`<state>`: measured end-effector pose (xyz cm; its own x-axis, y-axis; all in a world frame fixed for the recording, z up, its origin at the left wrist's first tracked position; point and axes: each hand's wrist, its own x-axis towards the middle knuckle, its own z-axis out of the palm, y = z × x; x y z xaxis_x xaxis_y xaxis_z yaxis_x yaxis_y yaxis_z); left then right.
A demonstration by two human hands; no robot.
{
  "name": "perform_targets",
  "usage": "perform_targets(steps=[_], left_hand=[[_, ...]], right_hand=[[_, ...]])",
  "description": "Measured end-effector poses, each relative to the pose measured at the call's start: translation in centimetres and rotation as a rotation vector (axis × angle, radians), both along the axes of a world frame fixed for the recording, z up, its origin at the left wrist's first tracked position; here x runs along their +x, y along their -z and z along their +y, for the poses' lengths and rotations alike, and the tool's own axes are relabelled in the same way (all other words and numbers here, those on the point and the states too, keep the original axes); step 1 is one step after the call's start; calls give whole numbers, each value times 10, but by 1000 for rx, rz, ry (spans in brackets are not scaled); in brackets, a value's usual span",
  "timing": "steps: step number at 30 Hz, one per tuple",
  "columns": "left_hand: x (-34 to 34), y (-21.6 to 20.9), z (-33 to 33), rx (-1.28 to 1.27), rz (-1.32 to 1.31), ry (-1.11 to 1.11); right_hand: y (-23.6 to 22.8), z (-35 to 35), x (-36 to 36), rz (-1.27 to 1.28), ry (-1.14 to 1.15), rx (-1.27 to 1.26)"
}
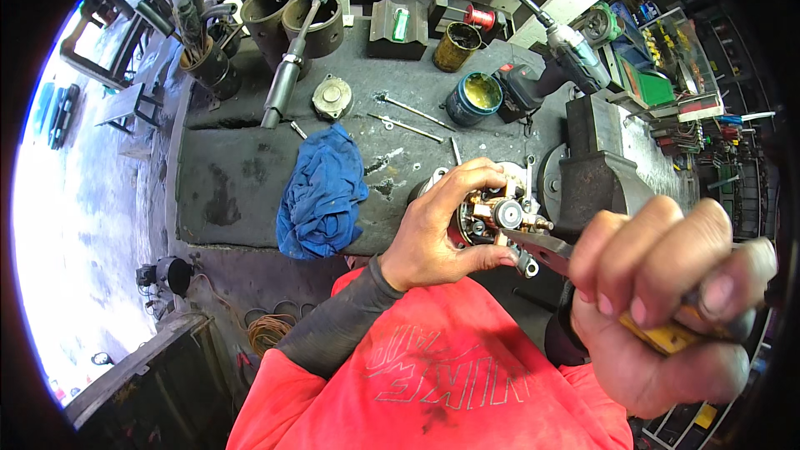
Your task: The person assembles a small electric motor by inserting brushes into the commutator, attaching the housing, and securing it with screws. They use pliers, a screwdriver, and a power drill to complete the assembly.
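Right hand [658, 304] grips pliers [543, 251] at a metal assembly [507, 214] in left hand [437, 237].

The left hand [446, 229] holds an assembly [507, 215], the right hand [662, 304] pliers [546, 252] at it; left of both lies a rag [321, 192].

Strong light from 9 o'clk; floor [108, 225] there blown out white. Shelving [737, 171] at 3 o'clk v. dim, detail lost in shadow. My R hand [650, 283], 4 o'clk, close to lens, slightly soft. Bench [242, 221] mid-lit, fairly sharp. Fisheye bends straight lines; rim black.
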<state>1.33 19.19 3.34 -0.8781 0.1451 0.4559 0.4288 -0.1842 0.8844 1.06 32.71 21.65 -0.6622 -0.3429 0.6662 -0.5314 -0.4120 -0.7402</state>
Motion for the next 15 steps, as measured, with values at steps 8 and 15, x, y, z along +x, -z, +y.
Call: perform_targets(steps=[8, 15], left_hand=[[0, -3, -2, -1, -22, 5], [0, -1, -5, -59, -8, -7]], right_hand=[[18, -4, 1, 38, 40, 17], [13, -7, 0, 64, 100, 79]])
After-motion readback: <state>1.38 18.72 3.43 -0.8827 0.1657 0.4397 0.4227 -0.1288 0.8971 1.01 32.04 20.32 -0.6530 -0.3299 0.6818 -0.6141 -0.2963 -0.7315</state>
